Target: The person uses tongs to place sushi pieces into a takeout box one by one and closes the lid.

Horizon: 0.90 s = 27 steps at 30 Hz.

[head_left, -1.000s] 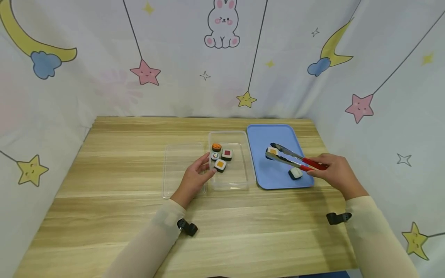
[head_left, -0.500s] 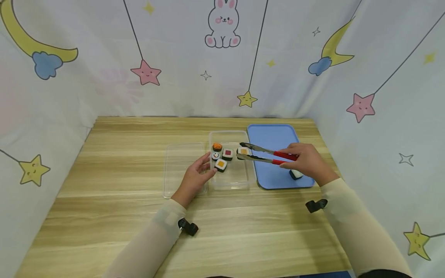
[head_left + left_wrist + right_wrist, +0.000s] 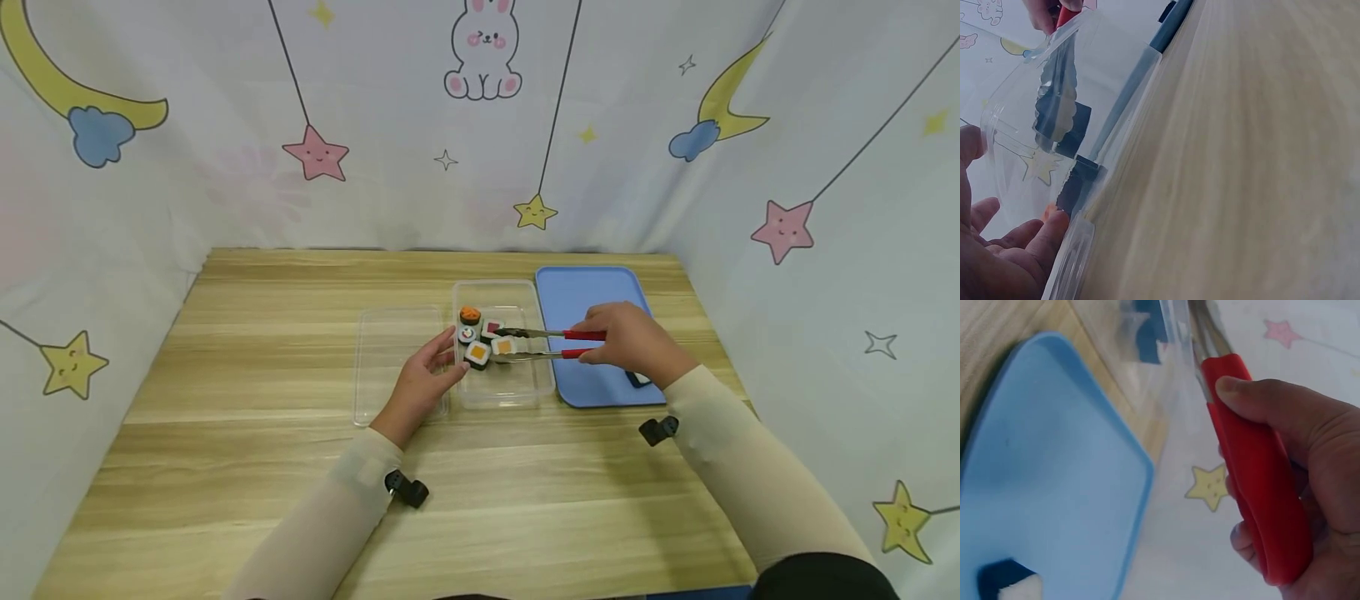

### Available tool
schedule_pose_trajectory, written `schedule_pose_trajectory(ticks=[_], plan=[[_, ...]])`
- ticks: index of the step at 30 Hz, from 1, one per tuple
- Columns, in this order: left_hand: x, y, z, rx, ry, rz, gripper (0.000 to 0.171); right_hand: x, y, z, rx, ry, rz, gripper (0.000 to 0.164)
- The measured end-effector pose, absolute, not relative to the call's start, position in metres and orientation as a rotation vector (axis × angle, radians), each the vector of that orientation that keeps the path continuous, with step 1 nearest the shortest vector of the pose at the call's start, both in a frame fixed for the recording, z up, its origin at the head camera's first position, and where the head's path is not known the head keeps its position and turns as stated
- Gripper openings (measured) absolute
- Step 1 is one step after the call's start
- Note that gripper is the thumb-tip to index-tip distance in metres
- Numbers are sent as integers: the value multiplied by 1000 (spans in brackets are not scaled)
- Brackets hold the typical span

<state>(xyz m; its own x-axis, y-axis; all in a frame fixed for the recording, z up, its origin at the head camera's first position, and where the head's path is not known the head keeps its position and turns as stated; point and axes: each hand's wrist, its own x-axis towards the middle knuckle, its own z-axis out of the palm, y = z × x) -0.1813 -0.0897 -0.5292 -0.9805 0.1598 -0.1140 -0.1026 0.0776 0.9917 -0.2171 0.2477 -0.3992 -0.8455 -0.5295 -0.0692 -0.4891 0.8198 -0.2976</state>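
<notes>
My right hand [image 3: 628, 337] grips the red handles of metal tongs [image 3: 1254, 481]. Between the tong tips is a toy sushi piece [image 3: 504, 346] with a yellow-orange square centre, low in the clear plastic container [image 3: 517, 396]. Several sushi pieces sit at the container's left side, including an orange-topped one [image 3: 470, 315], a red-centred one [image 3: 491, 327] partly behind the tongs, and another yellow-centred one [image 3: 477, 355]. My left hand [image 3: 422, 383] rests against the container's left side, thumb and fingers spread apart along it, as the left wrist view also shows.
On the right lies a blue tray [image 3: 585, 287], close beside the container. One white-topped sushi piece [image 3: 1016, 581] sits on it, mostly behind my right hand in the head view. A clear lid [image 3: 375, 358] lies flat on the wooden table [image 3: 262, 333], partly under my left hand.
My right hand has moved left, carrying the yellow-centred sushi piece in the tongs from over the blue tray into the container beside the other pieces. The left hand has stayed in place.
</notes>
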Motion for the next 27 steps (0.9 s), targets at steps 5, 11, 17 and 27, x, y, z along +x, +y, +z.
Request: schedule_pose_trajectory(ticks=[5, 11, 17, 27], plan=[[-182, -89, -530, 67, 2154, 2017, 72, -220, 238, -391, -827, 2847, -314, 39], [-182, -89, -531, 71, 2158, 2023, 71, -222, 226, -387, -842, 2844, -206, 37], [-182, -88, -531, 77, 2179, 2006, 72, -222, 226, -390, -844, 2862, -186, 38], [-183, -89, -531, 77, 2166, 2018, 73, -208, 271, -394, -704, 2969, -462, 50]])
